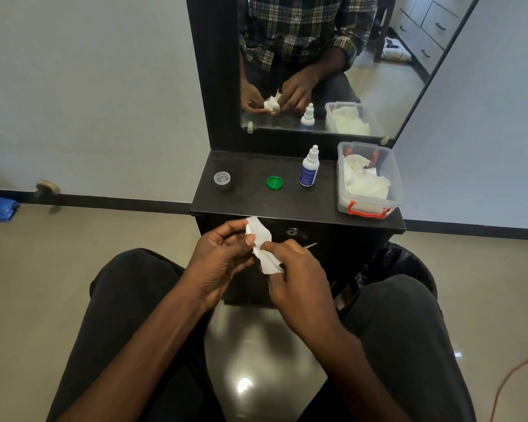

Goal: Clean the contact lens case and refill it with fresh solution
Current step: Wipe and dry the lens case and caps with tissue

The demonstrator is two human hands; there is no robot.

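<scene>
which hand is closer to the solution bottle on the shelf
Right. The right hand is almost directly below the solution bottle, in front of the shelf edge. The left hand sits further to the left. Both hold a white tissue.

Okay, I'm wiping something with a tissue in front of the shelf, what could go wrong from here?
1. Both hands work the tissue over the lap, off the shelf; whatever small part is wrapped inside could slip and fall to the floor.
2. The green cap and clear cap lie open side up, so dust may settle inside.
3. The bottle stands upright near the tissue box; a reach could tip it.
</scene>
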